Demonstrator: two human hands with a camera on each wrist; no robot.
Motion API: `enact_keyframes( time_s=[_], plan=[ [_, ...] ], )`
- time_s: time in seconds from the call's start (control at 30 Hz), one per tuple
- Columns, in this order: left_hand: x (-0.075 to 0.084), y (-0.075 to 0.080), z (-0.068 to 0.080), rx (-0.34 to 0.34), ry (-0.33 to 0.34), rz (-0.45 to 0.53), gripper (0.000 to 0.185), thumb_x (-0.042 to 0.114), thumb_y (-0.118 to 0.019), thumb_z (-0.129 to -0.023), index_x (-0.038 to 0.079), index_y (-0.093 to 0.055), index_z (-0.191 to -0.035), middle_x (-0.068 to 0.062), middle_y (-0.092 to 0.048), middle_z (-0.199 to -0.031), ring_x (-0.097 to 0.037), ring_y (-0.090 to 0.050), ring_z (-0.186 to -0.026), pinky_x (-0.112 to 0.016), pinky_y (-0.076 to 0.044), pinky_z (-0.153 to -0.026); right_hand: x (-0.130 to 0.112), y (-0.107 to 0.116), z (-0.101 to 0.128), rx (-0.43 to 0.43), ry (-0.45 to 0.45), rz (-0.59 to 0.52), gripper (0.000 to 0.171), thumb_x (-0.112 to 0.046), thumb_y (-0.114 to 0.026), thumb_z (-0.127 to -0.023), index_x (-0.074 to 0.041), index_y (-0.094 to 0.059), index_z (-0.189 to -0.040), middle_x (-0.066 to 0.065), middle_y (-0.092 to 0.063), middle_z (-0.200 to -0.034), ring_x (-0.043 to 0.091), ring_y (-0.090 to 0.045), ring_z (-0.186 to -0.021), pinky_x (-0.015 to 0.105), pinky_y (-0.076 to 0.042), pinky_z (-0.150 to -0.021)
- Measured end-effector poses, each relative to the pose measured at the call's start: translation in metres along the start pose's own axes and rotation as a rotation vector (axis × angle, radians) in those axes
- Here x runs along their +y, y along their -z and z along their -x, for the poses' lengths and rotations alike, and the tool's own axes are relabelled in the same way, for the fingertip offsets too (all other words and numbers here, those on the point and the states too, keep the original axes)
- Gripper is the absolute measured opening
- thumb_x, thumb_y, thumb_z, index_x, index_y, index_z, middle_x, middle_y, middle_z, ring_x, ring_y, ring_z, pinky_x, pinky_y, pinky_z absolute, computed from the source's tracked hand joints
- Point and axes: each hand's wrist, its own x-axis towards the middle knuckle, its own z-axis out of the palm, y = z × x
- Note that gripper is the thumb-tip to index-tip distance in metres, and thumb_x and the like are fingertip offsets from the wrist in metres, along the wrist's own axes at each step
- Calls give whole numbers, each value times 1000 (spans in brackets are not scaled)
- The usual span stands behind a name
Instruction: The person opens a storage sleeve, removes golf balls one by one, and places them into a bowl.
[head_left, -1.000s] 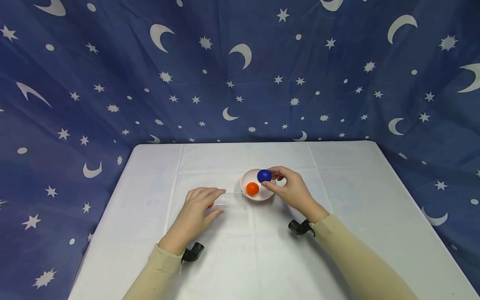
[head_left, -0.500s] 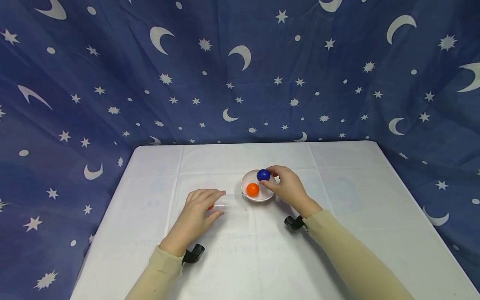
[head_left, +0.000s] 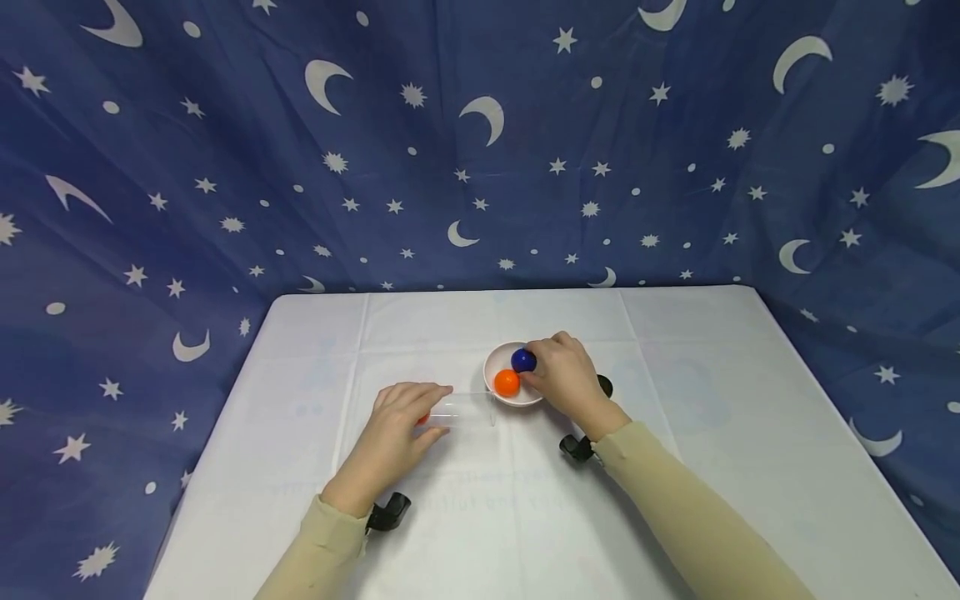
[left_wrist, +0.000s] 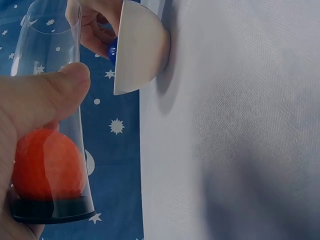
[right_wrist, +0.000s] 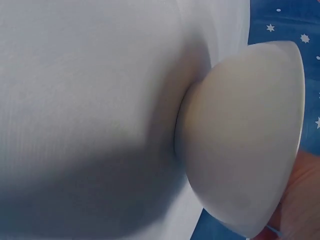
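My left hand [head_left: 392, 433] holds a clear plastic tube [head_left: 468, 408] lying toward the right in the head view, fingers on one side and thumb on the other. An orange-red ball [left_wrist: 48, 167] sits inside at its dark base [left_wrist: 52, 210]. Over a small white bowl [head_left: 495, 362], my right hand [head_left: 568, 379] pinches a dark blue ball [head_left: 523, 360] between thumb and fingers. An orange ball [head_left: 507, 383] lies in the bowl beside it. In the right wrist view, the bowl's outer wall [right_wrist: 245, 135] hides the blue ball and most of the hand.
A white cloth [head_left: 420, 333] covers the table, with a blue star-and-moon curtain [head_left: 480, 150] behind its far edge. Just past the right hand, a dark round thing [head_left: 604, 386] shows partly. The tube's far end lies close to the bowl's near rim.
My right hand has moved left and slightly down with the blue ball, further over the bowl. The dark round thing has come into view behind it. My left hand has hardly moved.
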Motion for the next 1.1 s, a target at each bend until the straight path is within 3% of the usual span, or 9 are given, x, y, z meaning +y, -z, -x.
enact_keyframes(
  time_s=[0.47, 0.73, 0.93, 1.1],
  plan=[
    [-1, -3, 0, -9, 4, 0, 57, 19, -83, -77, 16, -61, -130, 0, -61, -121, -22, -51, -115, -39, -32, -100, -1, 0, 0, -49, 50, 42, 45, -20, -80, -79, -7, -66, -119, 6, -68, -109, 24, -51, -102, 38, -40, -90],
    [-1, -3, 0, -25, 27, -1, 57, 21, -82, -78, 18, -60, -131, 1, -61, -123, -20, -50, -117, -38, -30, -102, -3, 16, 2, -30, 43, -34, 41, -31, -74, -85, -9, -66, -119, 5, -67, -112, 25, -53, -107, 41, -39, -97],
    [-2, -2, -1, -15, 21, -3, 57, 20, -83, -78, 16, -61, -130, 1, -61, -122, -21, -51, -116, -39, -30, -102, -6, 32, 9, 42, 20, -162, 46, -38, -72, -87, -11, -65, -122, 3, -65, -116, 22, -53, -111, 40, -40, -100],
    [-3, 1, -3, -2, 32, -9, 57, 19, -83, -77, 15, -61, -130, 0, -61, -121, -22, -50, -115, -39, -30, -101, -8, 41, 18, 106, 72, -240, 46, -37, -73, -86, -11, -64, -123, 2, -64, -117, 19, -53, -112, 40, -42, -99]
  ],
)
